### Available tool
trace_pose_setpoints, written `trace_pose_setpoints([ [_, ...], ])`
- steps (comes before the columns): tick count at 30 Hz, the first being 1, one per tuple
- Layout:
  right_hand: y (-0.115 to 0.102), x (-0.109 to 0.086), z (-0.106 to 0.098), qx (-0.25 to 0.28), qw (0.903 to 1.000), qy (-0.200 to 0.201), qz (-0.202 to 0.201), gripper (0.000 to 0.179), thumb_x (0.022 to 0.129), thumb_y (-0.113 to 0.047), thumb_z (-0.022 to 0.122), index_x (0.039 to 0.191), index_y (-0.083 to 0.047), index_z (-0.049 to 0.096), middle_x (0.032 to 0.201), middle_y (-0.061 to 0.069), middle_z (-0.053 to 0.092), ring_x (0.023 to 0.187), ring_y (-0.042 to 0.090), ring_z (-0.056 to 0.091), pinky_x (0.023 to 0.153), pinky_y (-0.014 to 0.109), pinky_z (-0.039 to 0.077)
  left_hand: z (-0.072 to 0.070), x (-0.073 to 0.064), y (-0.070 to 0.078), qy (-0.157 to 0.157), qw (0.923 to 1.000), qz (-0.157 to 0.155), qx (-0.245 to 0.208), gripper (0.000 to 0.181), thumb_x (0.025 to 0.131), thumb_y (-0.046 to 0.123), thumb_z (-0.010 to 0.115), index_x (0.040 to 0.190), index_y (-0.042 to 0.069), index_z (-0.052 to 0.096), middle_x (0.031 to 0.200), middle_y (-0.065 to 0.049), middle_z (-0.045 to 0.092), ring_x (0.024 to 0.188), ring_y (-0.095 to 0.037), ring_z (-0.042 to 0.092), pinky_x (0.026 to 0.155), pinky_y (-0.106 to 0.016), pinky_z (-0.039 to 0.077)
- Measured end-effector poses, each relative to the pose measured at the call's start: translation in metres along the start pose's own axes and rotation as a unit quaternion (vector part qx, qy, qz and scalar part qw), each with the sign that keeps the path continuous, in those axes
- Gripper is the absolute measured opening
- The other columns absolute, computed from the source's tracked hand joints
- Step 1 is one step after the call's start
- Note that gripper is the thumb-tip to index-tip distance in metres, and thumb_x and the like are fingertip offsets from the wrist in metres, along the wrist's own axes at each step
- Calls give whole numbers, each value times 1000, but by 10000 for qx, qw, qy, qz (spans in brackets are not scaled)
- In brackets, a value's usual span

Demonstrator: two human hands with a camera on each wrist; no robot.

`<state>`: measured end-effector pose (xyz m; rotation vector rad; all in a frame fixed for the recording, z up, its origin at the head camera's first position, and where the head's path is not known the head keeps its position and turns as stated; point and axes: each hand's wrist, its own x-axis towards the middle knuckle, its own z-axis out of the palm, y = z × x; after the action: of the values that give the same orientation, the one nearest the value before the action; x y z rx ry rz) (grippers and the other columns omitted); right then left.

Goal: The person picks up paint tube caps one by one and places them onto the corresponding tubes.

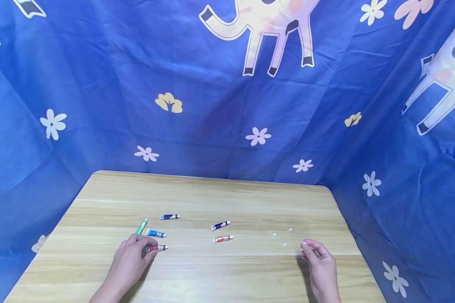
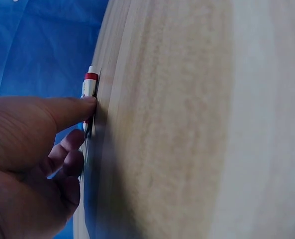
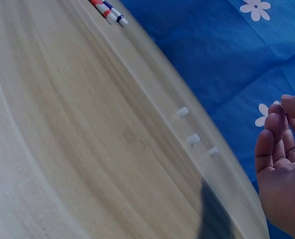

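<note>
My left hand (image 1: 129, 261) pinches a dark red paint tube (image 1: 162, 248) between thumb and fingers, low at the table. In the left wrist view the thumb lies over this tube (image 2: 90, 82), whose white tip points away from the hand. My right hand (image 1: 321, 265) is raised at the right side, thumb and index fingertips pressed together on a small white cap (image 1: 302, 244), mostly covered by the fingers. Three loose white caps, one of them the nearest cap (image 1: 285, 245), lie on the table left of that hand.
Near the left hand lie a green tube (image 1: 141, 226), a light blue tube (image 1: 156, 233) and a dark blue tube (image 1: 170, 217). Mid-table are a navy tube (image 1: 220, 225) and an orange-red tube (image 1: 223, 239). Blue patterned cloth (image 1: 212, 126) hangs around the wooden table (image 1: 250, 277).
</note>
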<state>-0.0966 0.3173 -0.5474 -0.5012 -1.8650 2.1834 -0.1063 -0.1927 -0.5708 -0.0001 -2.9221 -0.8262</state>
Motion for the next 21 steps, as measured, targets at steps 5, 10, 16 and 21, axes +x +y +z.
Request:
trace_pose_setpoints([
  [5,-1,-4,3,33,9996,-153,-234,7,100,4,72,106,3,75,86,-8,77,78,8,70,78,24,61,-1,0,1,-103,9999,23,7,15,88,19,88,99,18,77,113,-15,74,100,-34,68,89,-60,53],
  [10,-1,-6,8,-140,9988,-318,-347,9,99,6,72,108,4,74,87,-8,77,79,8,70,78,24,61,-3,1,3,-305,9994,-73,-142,16,93,20,84,104,15,75,107,-9,75,99,-28,68,90,-56,53],
  [16,-3,-9,12,-445,9975,-440,-337,12,97,4,75,109,6,73,86,-8,75,78,9,71,77,25,62,-8,2,7,-684,9936,-603,-659,21,97,22,79,115,13,72,88,0,63,78,-15,52,68,-29,42],
  [21,-3,-10,17,-544,9966,-511,-340,15,96,5,75,110,10,71,86,-8,75,78,7,69,76,25,62,-10,0,11,-602,9921,-667,-873,25,98,24,80,119,14,71,86,1,60,75,-12,49,64,-25,40],
])
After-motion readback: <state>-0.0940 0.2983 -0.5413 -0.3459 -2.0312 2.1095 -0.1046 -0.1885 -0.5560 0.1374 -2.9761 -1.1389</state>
